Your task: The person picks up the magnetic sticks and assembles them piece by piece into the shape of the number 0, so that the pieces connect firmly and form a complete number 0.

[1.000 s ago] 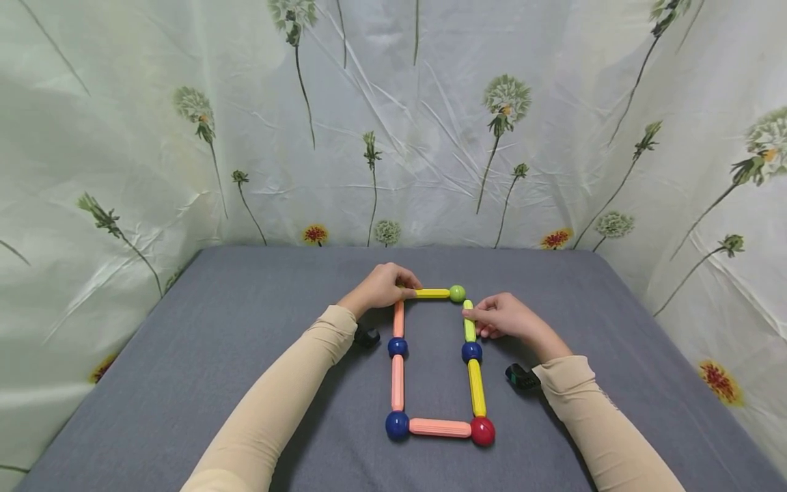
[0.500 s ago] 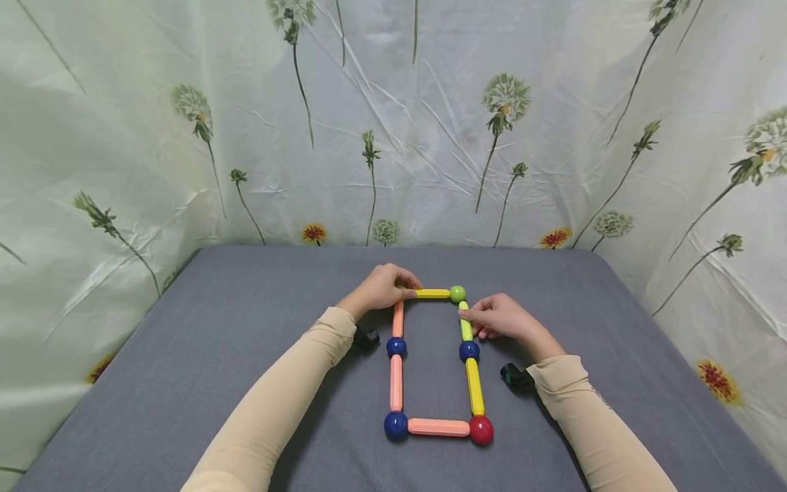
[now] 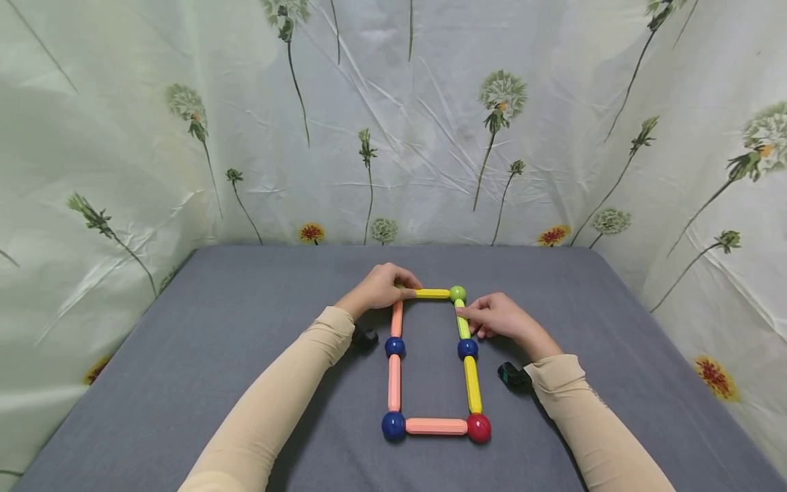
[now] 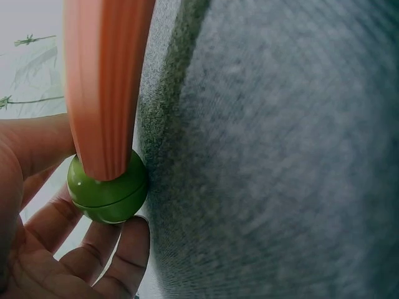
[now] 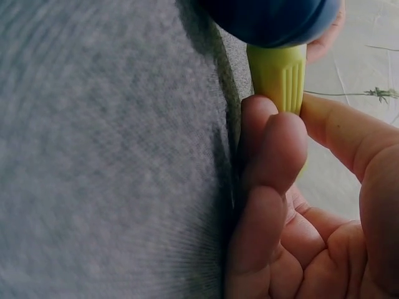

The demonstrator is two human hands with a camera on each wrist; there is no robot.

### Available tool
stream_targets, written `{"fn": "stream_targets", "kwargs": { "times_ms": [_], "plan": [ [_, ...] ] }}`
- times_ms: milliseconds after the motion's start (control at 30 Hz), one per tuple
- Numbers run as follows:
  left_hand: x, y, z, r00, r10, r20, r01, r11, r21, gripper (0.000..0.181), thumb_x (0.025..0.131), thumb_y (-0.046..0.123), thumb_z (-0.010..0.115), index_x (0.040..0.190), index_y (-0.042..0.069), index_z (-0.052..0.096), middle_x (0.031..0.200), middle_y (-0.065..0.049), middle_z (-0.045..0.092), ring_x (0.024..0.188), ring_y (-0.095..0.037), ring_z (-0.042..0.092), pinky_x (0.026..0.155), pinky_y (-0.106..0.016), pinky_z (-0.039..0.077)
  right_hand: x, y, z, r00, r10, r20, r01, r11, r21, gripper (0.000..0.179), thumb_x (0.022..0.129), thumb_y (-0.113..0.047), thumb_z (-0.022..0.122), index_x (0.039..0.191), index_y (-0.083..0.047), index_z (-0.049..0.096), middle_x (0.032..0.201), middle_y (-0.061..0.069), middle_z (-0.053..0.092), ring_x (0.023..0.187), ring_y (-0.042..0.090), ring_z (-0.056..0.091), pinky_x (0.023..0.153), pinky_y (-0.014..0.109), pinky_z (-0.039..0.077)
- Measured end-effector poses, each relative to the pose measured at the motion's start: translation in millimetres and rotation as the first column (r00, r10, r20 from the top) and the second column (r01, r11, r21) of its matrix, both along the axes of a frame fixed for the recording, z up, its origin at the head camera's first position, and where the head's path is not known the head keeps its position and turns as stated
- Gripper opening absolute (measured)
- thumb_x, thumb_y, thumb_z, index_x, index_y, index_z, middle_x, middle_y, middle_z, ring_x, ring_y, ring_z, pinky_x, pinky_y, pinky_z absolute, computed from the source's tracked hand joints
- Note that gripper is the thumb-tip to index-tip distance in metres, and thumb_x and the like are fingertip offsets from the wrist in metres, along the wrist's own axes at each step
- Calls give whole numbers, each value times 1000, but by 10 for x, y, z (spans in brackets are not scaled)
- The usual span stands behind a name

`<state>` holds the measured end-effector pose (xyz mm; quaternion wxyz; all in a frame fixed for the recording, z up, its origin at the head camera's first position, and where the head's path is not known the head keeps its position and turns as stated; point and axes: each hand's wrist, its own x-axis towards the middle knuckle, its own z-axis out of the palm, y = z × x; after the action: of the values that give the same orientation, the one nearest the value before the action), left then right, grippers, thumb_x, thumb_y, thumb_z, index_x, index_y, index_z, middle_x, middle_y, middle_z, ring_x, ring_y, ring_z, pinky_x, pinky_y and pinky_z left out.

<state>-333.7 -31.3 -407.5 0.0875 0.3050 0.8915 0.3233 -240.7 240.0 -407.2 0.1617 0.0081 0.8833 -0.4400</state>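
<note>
Ribbed sticks and balls of a magnetic building set lie in a rectangle. At its far left corner, my left hand (image 3: 381, 287) grips a green ball (image 4: 106, 202), mostly hidden in the head view. From that ball run an orange stick (image 3: 397, 320) and a far yellow stick (image 3: 433, 294), the latter ending at a second green ball (image 3: 458, 294). My right hand (image 3: 503, 320) pinches a lime stick (image 3: 464, 328) between thumb and fingers. The lime stick's far end meets the second green ball; its near end joins a blue ball (image 3: 468, 349).
Nearer sides hold a yellow stick (image 3: 472, 385), a red ball (image 3: 479, 428), a salmon stick (image 3: 436, 426), a corner blue ball (image 3: 393, 426), another salmon stick (image 3: 394, 383) and a left blue ball (image 3: 395, 347). Grey cloth (image 3: 277, 294) lies beneath; a flowered curtain (image 3: 418, 184) hangs behind.
My right hand has moved slightly left with the lime stick, and the gap between that stick and the second green ball has closed. My left hand has stayed on its ball.
</note>
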Motion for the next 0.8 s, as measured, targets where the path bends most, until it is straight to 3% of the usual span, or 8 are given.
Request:
{"fn": "stream_targets", "kwargs": {
  "times_ms": [367,533,800],
  "plan": [
    [10,-27,-21,999,25,20,-26,1000,13,16,101,22,77,115,21,84,115,2,81,107,-17,72,93,-37,58,-11,-7,-13,1000,1,3,-1,1000,-6,37,105,-38,70,105,-1,75,74,-1,70,61,7,59,59,22,51],
    [8,-33,-16,999,32,33,-33,999,18,16,100,23,78,115,21,84,113,1,81,99,-16,70,86,-33,56,-14,1,-17,1000,12,7,-12,1000,-1,38,106,-39,69,106,-2,75,74,-2,70,60,7,59,59,22,50],
    [2,-53,-30,999,42,29,-43,999,23,30,100,26,78,130,19,78,122,-7,78,101,-20,68,87,-36,56,-20,39,1,999,51,16,-51,999,5,39,107,-40,67,106,-2,75,76,-1,69,63,8,60,61,23,52]
  ]
}}
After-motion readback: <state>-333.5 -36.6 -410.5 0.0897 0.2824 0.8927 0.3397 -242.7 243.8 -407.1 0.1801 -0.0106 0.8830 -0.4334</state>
